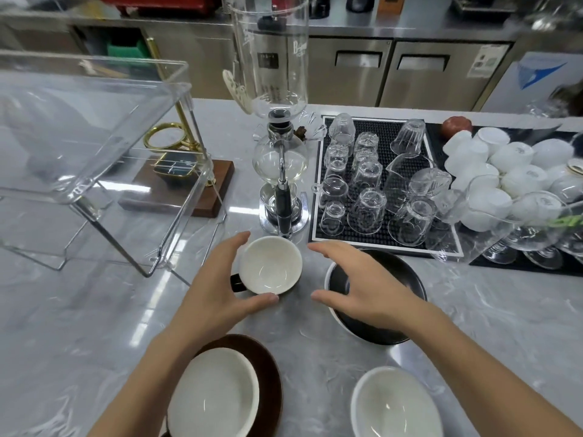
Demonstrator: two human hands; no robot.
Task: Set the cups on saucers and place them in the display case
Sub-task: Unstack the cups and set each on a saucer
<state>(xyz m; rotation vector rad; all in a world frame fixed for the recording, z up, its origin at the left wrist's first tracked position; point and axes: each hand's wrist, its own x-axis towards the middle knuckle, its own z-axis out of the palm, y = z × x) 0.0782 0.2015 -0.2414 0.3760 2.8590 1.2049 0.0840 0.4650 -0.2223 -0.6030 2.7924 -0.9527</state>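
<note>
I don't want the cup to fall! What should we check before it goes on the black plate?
1. Left hand holding the small cup: cannot tell; the fingers curve round it, but the grip is unclear.
2. Small cup upright and empty: ok.
3. Black saucer bare where it shows: ok.
4. Right hand free: ok, it is open above the saucer and holds nothing.
5. Display case open: ok.

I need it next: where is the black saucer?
In the head view the black saucer lies right of centre on the counter, partly under the right hand, right of the small cup.
</note>
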